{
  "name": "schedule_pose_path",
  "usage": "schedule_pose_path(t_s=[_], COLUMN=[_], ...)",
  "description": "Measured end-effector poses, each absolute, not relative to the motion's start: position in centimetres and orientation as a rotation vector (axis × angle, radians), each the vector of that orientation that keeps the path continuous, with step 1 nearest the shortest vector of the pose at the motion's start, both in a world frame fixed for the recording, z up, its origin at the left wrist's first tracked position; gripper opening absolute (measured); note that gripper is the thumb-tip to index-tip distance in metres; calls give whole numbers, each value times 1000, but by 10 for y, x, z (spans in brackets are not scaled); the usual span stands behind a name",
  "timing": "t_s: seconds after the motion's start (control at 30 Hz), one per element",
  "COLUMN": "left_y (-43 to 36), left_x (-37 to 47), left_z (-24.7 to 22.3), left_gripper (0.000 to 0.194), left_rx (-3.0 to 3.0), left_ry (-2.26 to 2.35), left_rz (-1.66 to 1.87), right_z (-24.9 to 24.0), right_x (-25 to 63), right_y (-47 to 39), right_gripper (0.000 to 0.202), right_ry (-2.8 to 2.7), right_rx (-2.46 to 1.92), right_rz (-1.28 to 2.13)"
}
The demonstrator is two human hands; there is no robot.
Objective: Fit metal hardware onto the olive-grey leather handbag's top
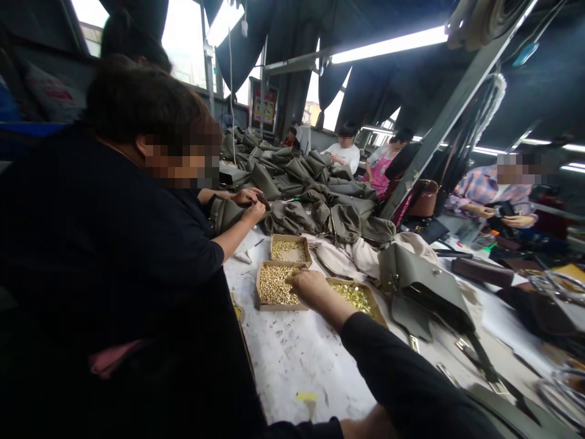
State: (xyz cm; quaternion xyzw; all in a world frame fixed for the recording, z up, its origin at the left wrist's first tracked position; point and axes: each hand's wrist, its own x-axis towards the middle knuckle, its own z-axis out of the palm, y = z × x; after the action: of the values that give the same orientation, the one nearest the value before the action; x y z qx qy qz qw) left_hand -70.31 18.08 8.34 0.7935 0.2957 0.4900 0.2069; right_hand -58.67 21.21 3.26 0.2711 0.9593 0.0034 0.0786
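Observation:
My right hand (315, 289) reaches over the cardboard box of small gold studs (276, 283), its fingers drawn together at the box's right side. Whatever its fingertips may hold is too small to make out. Only a blurred part of my left hand (370, 424) shows at the bottom edge, with its fingers hidden. Behind the stud box stands a smaller box of gold pieces (287, 249). Partly behind my right forearm is a third box with flat gold pieces (359, 297). A grey-green bag (423, 286) lies to the right.
Grey bags (292, 171) are heaped across the far part of the white table (292, 353). At the left, a person in black (109, 231) works on a grey bag with both hands. Straps with metal buckles (498, 387) lie at the lower right. Several people are farther back.

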Motion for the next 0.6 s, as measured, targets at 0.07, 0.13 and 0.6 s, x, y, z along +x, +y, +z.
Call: schedule_pose_path(t_s=[0.07,0.13,0.6], left_y=[218,250,303], left_x=[-760,-802,-867], left_z=[94,95,57], left_gripper=[32,32,21], left_rx=[2045,1924,1648], left_ry=[843,870,1188], left_rz=[1525,1624,1688], right_z=[17,7,-10], right_x=[-591,-591,-585], right_y=[219,222,226], right_gripper=[20,23,19], right_ry=[2863,2853,2874], right_rx=[786,775,911], right_rz=[3,-5,14])
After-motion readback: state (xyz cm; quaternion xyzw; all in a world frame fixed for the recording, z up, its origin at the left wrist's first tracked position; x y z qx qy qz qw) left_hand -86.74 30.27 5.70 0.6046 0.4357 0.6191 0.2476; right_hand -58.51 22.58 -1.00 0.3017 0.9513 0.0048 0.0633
